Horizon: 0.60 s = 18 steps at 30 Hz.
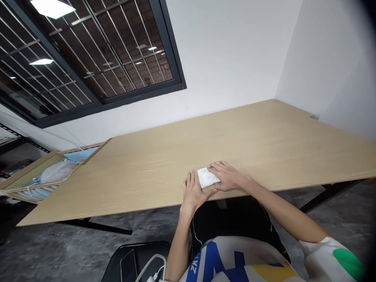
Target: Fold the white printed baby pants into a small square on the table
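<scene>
A small folded white cloth (207,177) lies on the light wooden table (164,164) near its front edge. My left hand (194,191) rests flat at the cloth's left side, fingers stretched out and thumb against its near edge. My right hand (227,176) lies over the cloth's right side, fingers spread and pressing down on it. Part of the cloth is hidden under my right hand.
A wooden box (44,172) with pale blue and white cloth pieces sits off the table's left end. A dark barred window (88,58) fills the upper left wall. A black stool (135,260) with a phone and white cable is below left.
</scene>
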Motion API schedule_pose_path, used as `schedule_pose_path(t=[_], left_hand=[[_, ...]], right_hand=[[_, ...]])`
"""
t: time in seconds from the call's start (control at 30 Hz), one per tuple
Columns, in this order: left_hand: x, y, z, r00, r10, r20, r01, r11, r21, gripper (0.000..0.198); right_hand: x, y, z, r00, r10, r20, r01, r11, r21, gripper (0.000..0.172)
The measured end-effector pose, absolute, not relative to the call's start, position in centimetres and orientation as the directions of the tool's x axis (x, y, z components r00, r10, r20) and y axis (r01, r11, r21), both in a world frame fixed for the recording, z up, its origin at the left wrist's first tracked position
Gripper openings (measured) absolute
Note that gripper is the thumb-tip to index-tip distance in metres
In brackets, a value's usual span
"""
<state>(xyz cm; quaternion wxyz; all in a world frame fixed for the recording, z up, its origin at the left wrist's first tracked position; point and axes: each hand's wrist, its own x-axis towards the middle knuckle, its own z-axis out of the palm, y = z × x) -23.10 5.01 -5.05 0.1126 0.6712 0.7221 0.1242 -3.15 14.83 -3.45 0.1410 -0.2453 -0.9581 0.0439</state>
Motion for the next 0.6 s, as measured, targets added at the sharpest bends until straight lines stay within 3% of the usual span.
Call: schedule_pose_path(t=[0.13,0.33,0.6], left_hand=[[-23.21,5.01,-4.77,-0.059,0.998,0.005,0.949,0.054,0.31,0.121],[-23.82,5.45,-5.13,-0.044,0.999,0.029,0.955,0.034,0.294,0.091],[-23.35,5.19,-4.94,-0.046,0.997,0.055,0.959,0.028,0.282,0.09]], right_hand=[[-3.32,15.28,-3.27,-0.864,0.433,0.256,0.417,0.901,-0.118,0.066],[-3.08,15.59,-3.3,-0.859,0.451,0.243,0.421,0.892,-0.167,0.065],[-3.1,15.56,-3.51,-0.851,0.465,0.246,0.427,0.884,-0.192,0.065]])
